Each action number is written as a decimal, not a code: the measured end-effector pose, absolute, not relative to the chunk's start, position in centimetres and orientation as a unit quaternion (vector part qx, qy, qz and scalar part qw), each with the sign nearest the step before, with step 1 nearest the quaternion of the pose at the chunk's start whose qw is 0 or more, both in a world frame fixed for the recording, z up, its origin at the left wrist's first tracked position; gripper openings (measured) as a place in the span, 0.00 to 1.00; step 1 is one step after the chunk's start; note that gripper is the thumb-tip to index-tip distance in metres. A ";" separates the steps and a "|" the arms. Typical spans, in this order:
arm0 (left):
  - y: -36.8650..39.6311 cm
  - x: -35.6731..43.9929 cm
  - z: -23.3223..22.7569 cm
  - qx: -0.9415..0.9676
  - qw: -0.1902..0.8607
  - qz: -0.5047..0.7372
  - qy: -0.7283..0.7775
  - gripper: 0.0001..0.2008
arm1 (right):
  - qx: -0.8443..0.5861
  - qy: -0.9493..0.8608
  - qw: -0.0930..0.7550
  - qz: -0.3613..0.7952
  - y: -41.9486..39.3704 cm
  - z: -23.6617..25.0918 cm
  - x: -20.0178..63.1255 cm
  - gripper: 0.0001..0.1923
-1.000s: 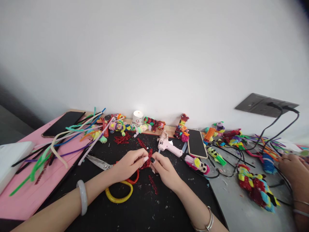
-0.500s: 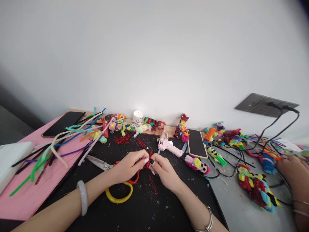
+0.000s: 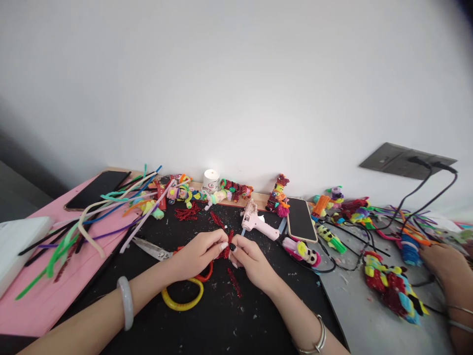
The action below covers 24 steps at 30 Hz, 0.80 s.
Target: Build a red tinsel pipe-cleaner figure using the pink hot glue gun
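Observation:
Over the black mat (image 3: 258, 315), my left hand (image 3: 203, 251) and my right hand (image 3: 251, 259) meet with closed fingers on red tinsel pipe cleaner pieces (image 3: 231, 237). Fingertips hide part of the red pieces, so their exact shape is unclear. Another short red tinsel piece (image 3: 234, 283) lies just below the hands, and a small red pile (image 3: 186, 212) is farther back. Scissors (image 3: 182, 299) with yellow and orange handles lie partly under my left wrist. A pale pink glue gun (image 3: 258, 223) rests behind my right hand.
Long coloured pipe cleaners (image 3: 92, 222) spread over a pink board (image 3: 22, 305) at left, beside a dark tablet (image 3: 96, 190). Several pipe-cleaner figures and a phone (image 3: 302, 220) lie along the back and right. A co-worker's hand (image 3: 445, 266) is at far right, near black cables.
My hands stay almost still on the red tinsel pieces. The co-worker's hand at the far right has shifted slightly.

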State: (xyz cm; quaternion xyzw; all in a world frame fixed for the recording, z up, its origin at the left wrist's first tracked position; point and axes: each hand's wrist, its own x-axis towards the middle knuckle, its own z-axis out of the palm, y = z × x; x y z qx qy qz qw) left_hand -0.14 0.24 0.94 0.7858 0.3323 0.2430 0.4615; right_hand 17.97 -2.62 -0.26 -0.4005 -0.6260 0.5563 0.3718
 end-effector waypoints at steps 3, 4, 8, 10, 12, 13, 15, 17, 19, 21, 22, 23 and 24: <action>0.3 -0.1 0.8 0.724 0.560 0.244 0.320 0.12 | -0.372 -0.586 0.388 0.607 -2.4 -0.5 18.1 0.15; 0.3 -0.1 0.8 0.699 0.598 0.242 0.309 0.12 | -0.368 -0.579 0.393 0.612 -2.4 -0.6 18.2 0.15; 0.3 -0.1 0.6 0.631 0.700 0.213 0.257 0.12 | -0.373 -0.572 0.403 0.609 -2.3 -0.6 18.2 0.16; 0.3 -0.1 0.4 0.610 0.731 0.192 0.237 0.13 | -0.372 -0.578 0.398 0.608 -2.4 -0.5 18.2 0.17; 0.4 -0.2 0.2 0.581 0.763 0.174 0.223 0.14 | -0.368 -0.594 0.394 0.597 -2.5 -0.4 18.1 0.17; 0.4 -0.3 0.1 0.566 0.777 0.168 0.219 0.14 | -0.366 -0.602 0.394 0.590 -2.6 -0.3 18.1 0.17; 0.5 -0.3 -0.1 0.539 0.800 0.159 0.212 0.14 | -0.366 -0.615 0.394 0.576 -2.6 -0.2 18.1 0.19; 0.5 -0.3 -0.1 0.522 0.813 0.155 0.208 0.13 | -0.373 -0.616 0.396 0.570 -2.6 -0.2 18.2 0.20; 0.6 -0.2 0.0 0.528 0.805 0.166 0.214 0.13 | -0.380 -0.609 0.402 0.568 -2.5 -0.5 18.2 0.20; 0.6 -0.1 0.2 0.562 0.771 0.191 0.231 0.15 | -0.390 -0.599 0.417 0.562 -2.3 -0.8 18.3 0.21; 0.5 -0.1 0.3 0.585 0.748 0.201 0.241 0.16 | -0.396 -0.594 0.426 0.556 -2.3 -1.1 18.3 0.21; 0.5 -0.1 0.4 0.611 0.723 0.204 0.251 0.17 | -0.404 -0.590 0.433 0.549 -2.2 -1.3 18.3 0.20; 0.4 0.0 0.4 0.634 0.698 0.203 0.264 0.17 | -0.412 -0.589 0.439 0.540 -2.1 -1.5 18.3 0.20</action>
